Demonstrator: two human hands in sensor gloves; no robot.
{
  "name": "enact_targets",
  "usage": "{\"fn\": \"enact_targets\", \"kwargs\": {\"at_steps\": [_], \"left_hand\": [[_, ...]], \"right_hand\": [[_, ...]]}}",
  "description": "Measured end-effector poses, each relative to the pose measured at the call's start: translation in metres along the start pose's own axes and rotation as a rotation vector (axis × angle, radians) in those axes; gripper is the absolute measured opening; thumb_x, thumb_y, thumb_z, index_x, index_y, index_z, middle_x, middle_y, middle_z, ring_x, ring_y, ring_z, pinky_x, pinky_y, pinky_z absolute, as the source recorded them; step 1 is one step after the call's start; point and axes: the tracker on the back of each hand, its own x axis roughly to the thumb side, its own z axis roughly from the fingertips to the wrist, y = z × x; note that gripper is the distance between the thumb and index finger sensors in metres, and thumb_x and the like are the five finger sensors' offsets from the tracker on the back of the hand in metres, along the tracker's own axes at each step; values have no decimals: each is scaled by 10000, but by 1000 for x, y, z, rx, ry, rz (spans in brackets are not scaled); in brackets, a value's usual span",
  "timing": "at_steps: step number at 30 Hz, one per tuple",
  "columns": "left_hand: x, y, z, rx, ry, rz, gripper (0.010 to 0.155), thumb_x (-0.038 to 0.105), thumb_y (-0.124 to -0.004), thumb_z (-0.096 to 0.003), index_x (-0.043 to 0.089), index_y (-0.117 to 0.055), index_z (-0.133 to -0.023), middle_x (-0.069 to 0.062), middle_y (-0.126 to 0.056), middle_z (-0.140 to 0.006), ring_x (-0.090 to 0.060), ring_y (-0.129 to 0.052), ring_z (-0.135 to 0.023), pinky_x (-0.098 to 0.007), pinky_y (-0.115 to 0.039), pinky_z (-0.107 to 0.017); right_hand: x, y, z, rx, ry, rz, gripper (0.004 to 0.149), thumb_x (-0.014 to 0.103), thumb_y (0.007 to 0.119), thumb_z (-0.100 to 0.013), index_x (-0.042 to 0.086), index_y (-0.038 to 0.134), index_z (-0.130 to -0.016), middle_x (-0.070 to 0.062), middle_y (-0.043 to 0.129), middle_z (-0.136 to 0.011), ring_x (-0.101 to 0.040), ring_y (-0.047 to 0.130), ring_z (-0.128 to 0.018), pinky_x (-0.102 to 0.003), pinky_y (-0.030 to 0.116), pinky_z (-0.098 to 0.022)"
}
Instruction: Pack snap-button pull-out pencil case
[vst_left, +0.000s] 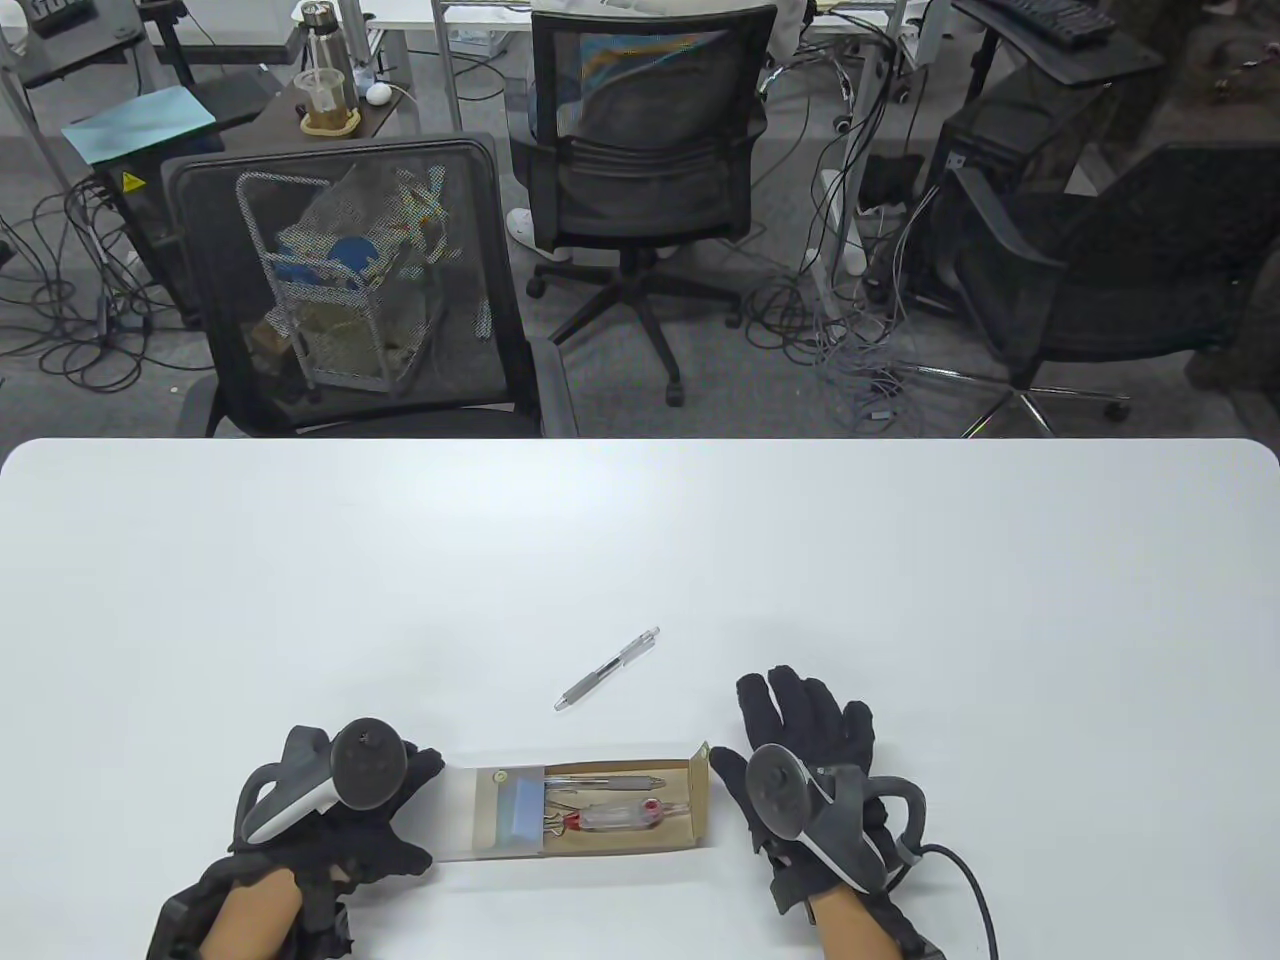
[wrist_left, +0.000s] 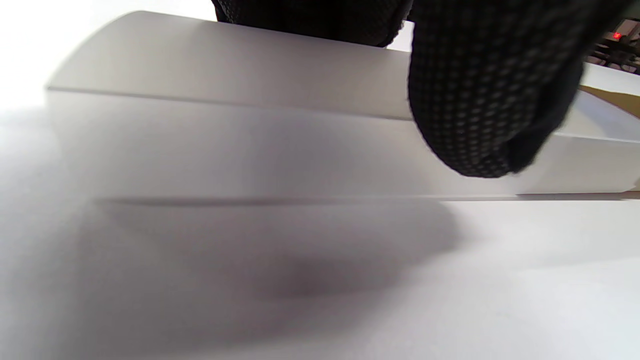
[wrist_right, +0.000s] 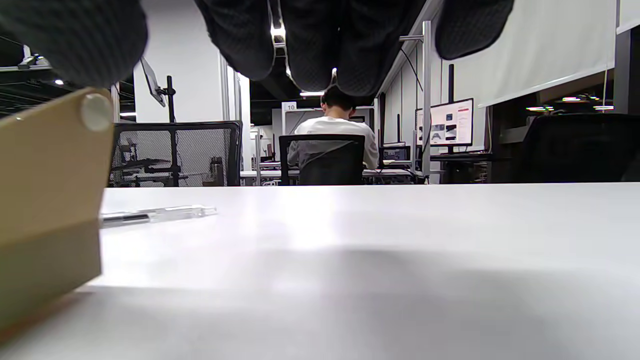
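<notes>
The pencil case lies near the table's front edge. Its translucent white sleeve (vst_left: 492, 812) is on the left, and its brown cardboard drawer (vst_left: 690, 800) is pulled out to the right. The drawer holds pens and clips (vst_left: 610, 805). My left hand (vst_left: 415, 812) grips the sleeve's left end; in the left wrist view a finger (wrist_left: 480, 100) presses on the sleeve (wrist_left: 225, 130). My right hand (vst_left: 760, 735) lies flat with fingers spread, by the drawer's right end. The drawer's end flap (wrist_right: 50, 200) carries a snap button (wrist_right: 96, 112). A loose clear pen (vst_left: 608, 668) lies beyond the case.
The pen also shows in the right wrist view (wrist_right: 155, 215), to the right of the flap. The white table (vst_left: 900, 560) stretches far and wide around the case. Black office chairs (vst_left: 350, 290) stand behind its far edge.
</notes>
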Motion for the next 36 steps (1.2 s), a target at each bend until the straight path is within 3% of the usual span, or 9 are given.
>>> {"fn": "enact_targets", "kwargs": {"at_steps": [9, 15, 20, 27, 36], "left_hand": [[4, 8, 1, -9, -4, 17, 1012, 551, -982, -249, 389, -475, -1110, 63, -471, -1210, -300, -543, -1162, -653, -336, -836], [46, 35, -10, 111, -15, 69, 961, 550, -960, -285, 361, -502, -1108, 47, -510, -1196, -294, -559, -1151, -638, -368, -836], [104, 47, -49, 127, 100, -62, 922, 574, -927, -299, 353, -525, -1098, 46, -537, -1178, -287, -582, -1137, -619, -387, -838], [156, 50, -109, 62, 289, -151, 811, 539, -927, -316, 344, -630, -1044, 59, -647, -1105, -275, -671, -1072, -613, -398, -837], [166, 35, -153, -6, 487, -232, 613, 489, -939, -337, 345, -799, -915, 89, -801, -972, -251, -792, -987, -602, -441, -834]], "right_hand": [[-5, -4, 2, -34, -7, -66, 739, 701, 669, -401, 386, 542, -1057, 27, 589, -1173, -264, 647, -1051, -633, 510, -757], [-4, -5, 4, -66, -18, -74, 735, 699, 669, -403, 386, 543, -1056, 23, 590, -1172, -262, 649, -1050, -636, 510, -754], [-3, -4, 6, -75, -32, -65, 736, 699, 669, -402, 388, 542, -1057, 23, 588, -1173, -262, 649, -1050, -637, 508, -754], [-5, -6, 8, -93, -33, -72, 735, 699, 668, -402, 386, 544, -1056, 24, 587, -1174, -264, 648, -1050, -640, 504, -753], [-5, -6, 8, -96, -35, -78, 733, 698, 666, -404, 386, 544, -1056, 25, 588, -1174, -264, 649, -1050, -640, 503, -754]]}}
